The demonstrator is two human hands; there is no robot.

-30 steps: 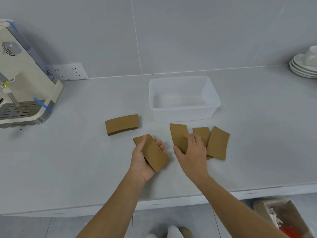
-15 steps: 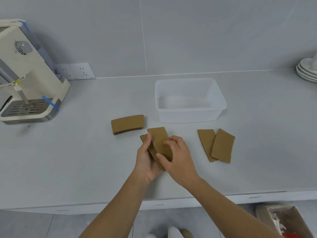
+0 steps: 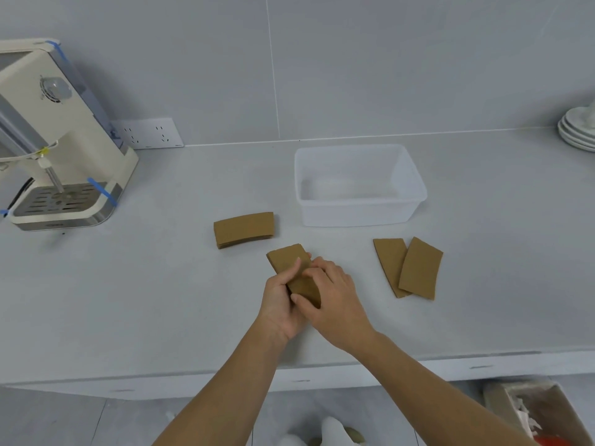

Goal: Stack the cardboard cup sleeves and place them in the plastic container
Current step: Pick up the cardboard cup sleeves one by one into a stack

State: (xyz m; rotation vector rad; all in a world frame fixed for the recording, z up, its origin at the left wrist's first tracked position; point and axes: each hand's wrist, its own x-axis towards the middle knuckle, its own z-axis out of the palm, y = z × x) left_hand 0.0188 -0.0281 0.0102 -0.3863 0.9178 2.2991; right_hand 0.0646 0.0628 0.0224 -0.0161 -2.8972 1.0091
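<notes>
Grey counter (image 3: 128, 300) – both hands (image 3: 335, 300) clasping stacked sleeves (image 3: 294, 268)

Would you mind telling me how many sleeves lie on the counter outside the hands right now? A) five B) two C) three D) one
C: one sleeve lies alone left of the container, and an overlapping pair lies to its right; the rest sit in the left hand and right hand.

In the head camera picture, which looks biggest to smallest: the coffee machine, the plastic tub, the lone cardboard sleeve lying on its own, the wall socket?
1. Coffee machine, partly cut off at the edge.
2. Plastic tub.
3. Lone cardboard sleeve and wall socket look about alike; the socket is farther away, so unranked.
</notes>
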